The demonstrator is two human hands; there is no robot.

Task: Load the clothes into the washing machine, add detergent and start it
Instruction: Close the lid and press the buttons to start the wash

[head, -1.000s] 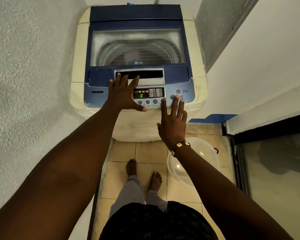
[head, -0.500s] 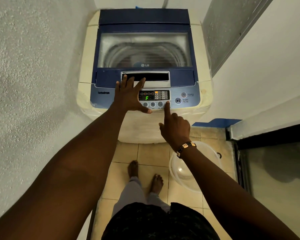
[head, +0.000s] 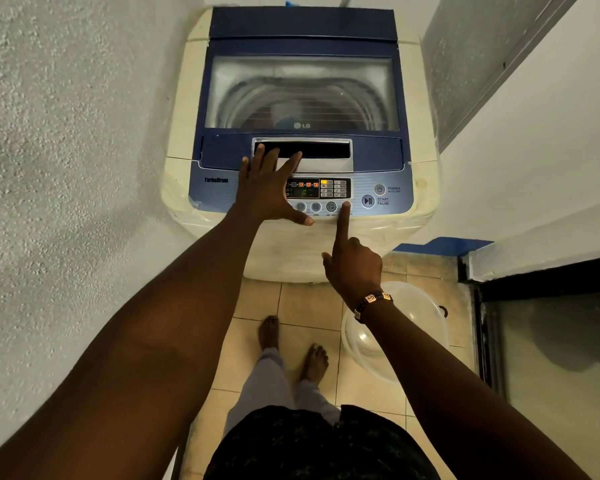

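Observation:
A blue and cream top-loading washing machine (head: 420, 157) stands in front of me with its clear lid (head: 302, 91) closed. The drum shows dimly through the lid. My left hand (head: 269, 188) lies flat with fingers spread on the control panel (head: 388, 209), covering the left side of the lit display (head: 317, 188). My right hand (head: 352, 263) has its fingers curled and only the index finger out. That fingertip touches the rightmost round button in the row under the display, just left of the start/pause button (head: 368, 201).
Rough white walls close in on the left (head: 66, 168) and right (head: 534, 133). A clear plastic basin (head: 420, 327) sits on the tiled floor (head: 302, 303) by my right foot. A dark glass door (head: 561, 358) is at the lower right. My bare feet stand before the machine.
My right hand went from spread fingers to a pointing index finger, then shifted right onto the last button of the row. The left hand stayed on the panel. The display now looks dimmer.

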